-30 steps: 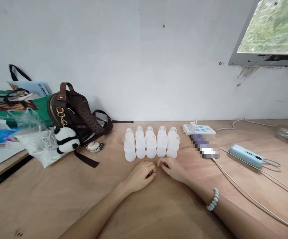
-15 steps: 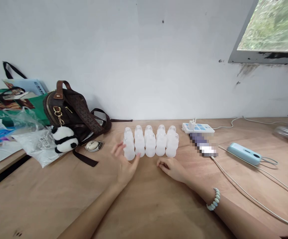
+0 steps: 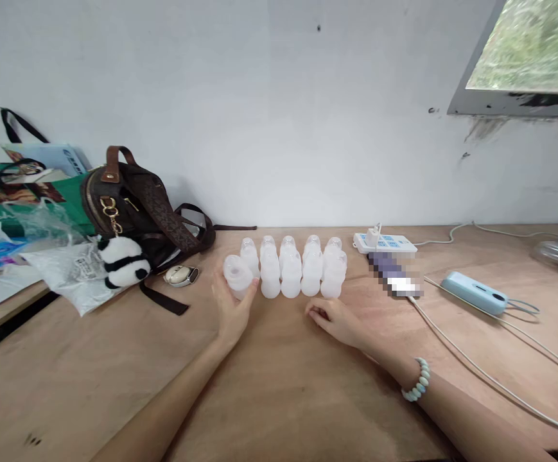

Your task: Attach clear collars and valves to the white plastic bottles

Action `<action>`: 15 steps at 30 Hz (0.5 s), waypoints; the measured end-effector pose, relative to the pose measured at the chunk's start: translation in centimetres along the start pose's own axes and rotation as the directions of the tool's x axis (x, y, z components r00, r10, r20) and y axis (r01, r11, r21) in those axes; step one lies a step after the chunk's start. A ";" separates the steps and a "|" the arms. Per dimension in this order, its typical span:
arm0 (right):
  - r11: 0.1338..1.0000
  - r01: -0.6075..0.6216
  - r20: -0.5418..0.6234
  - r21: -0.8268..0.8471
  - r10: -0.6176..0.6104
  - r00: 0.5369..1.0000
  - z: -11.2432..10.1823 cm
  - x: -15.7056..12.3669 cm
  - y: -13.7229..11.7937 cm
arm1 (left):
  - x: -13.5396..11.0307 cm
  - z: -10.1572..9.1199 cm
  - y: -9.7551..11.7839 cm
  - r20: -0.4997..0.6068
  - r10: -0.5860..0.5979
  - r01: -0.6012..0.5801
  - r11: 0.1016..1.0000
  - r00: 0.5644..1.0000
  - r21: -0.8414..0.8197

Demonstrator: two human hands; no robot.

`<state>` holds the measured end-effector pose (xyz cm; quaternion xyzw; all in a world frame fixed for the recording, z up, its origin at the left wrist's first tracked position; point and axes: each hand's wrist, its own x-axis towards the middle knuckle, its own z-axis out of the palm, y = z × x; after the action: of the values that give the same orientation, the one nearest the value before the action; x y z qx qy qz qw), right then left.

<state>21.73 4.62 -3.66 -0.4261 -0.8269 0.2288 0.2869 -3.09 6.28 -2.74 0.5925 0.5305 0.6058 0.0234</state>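
Note:
My left hand (image 3: 231, 310) is wrapped round a frosted white plastic bottle (image 3: 237, 274), thumb on its right side and fingers behind its left. That bottle leans with its clear rounded top toward the upper left, at the left front of the group. Several like bottles (image 3: 291, 276) stand upright in two close rows to its right and behind it. Resting on the table in front of the rows, my right hand (image 3: 332, 319) has its fingers curled in, with nothing visible in them and no bottle touched. A beaded bracelet (image 3: 418, 381) circles the right wrist.
On the wooden table (image 3: 269, 398), a brown backpack (image 3: 134, 205) with a panda plush (image 3: 123, 262), a plastic bag (image 3: 69, 276) and a mouse (image 3: 178, 276) lie left. Right are a power strip (image 3: 392, 244), a blurred-out phone (image 3: 389, 273), a blue power bank (image 3: 474, 294) and a cable (image 3: 471, 364).
My left hand has closed round the front left bottle and shifted it left, tipping it away from the row. My right hand has stayed nearly in place.

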 end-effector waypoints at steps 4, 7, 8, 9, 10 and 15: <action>0.997 0.013 -0.136 0.080 -0.002 0.991 -0.3 -0.3 -0.9 | -1.3 -0.6 2.7 0.254 0.275 -0.267 0.961 0.927 -0.065; 0.984 0.093 -0.239 0.150 -0.055 0.969 -0.7 -0.8 -1.8 | -2.6 -0.4 4.1 0.513 0.380 -0.447 0.894 0.769 0.008; 0.980 0.129 -0.252 0.152 -0.087 0.964 -0.8 -0.9 -2.1 | -2.9 -0.3 4.4 0.580 0.385 -0.494 0.869 0.718 0.035; 0.978 0.153 -0.254 0.139 -0.114 0.960 -0.8 -1.1 -2.3 | -3.2 -0.2 4.6 0.627 0.381 -0.526 0.849 0.679 0.054; 0.981 0.161 -0.249 0.112 -0.129 0.960 -0.9 -1.2 -2.5 | -3.4 -0.1 4.7 0.656 0.376 -0.541 0.839 0.654 0.058; 0.996 0.081 -0.269 0.045 -0.066 0.961 -0.9 -1.2 -3.2 | -3.6 -0.1 4.9 0.716 0.323 -0.412 0.910 0.618 -0.056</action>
<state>21.04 2.01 -1.32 -0.4140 -0.7892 0.1813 0.4159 0.84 1.70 -1.96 0.8756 0.3804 0.2896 0.0680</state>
